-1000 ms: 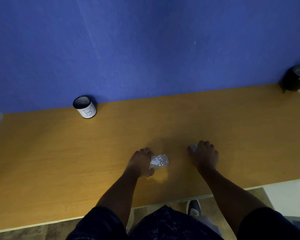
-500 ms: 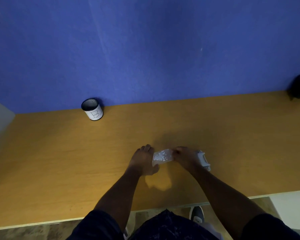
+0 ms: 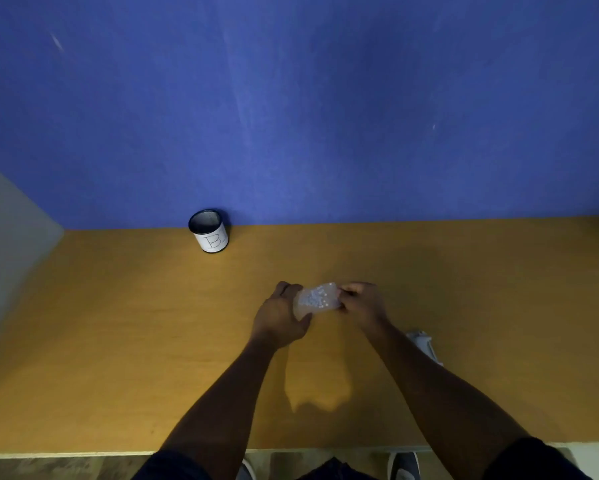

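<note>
A small clear plastic bag filled with tiny white pieces is held up above the wooden table. My left hand grips its left end with curled fingers. My right hand pinches its right end. A small white object lies on the table just right of my right forearm, partly hidden by the arm.
A dark-rimmed cup with a white label marked "B" stands at the back of the table against the blue wall. A grey side wall bounds the table on the left. The table's front edge runs along the bottom.
My right hand left the white object on the table and moved left to the bag. Both hands have lifted the bag off the table.
</note>
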A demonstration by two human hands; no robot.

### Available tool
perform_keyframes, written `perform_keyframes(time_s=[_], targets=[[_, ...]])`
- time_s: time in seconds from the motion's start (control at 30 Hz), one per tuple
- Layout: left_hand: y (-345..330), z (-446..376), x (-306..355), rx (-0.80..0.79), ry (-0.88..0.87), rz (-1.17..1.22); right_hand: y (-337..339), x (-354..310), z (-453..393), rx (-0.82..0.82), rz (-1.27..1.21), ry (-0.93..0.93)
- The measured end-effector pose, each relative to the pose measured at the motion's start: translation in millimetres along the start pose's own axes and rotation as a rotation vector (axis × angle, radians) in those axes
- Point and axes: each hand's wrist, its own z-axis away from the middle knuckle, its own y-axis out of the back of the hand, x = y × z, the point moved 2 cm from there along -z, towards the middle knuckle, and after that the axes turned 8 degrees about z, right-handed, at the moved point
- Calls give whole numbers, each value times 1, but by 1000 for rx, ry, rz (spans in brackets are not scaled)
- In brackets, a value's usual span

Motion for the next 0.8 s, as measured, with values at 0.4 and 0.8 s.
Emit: perform_keyframes(time_s=[0.4, 0.8], targets=[[54, -27, -59, 279, 93, 250, -63, -71, -40, -36, -154, 33], [111, -54, -136, 375, 258, 439, -148, -133, -86, -96, -63, 126]])
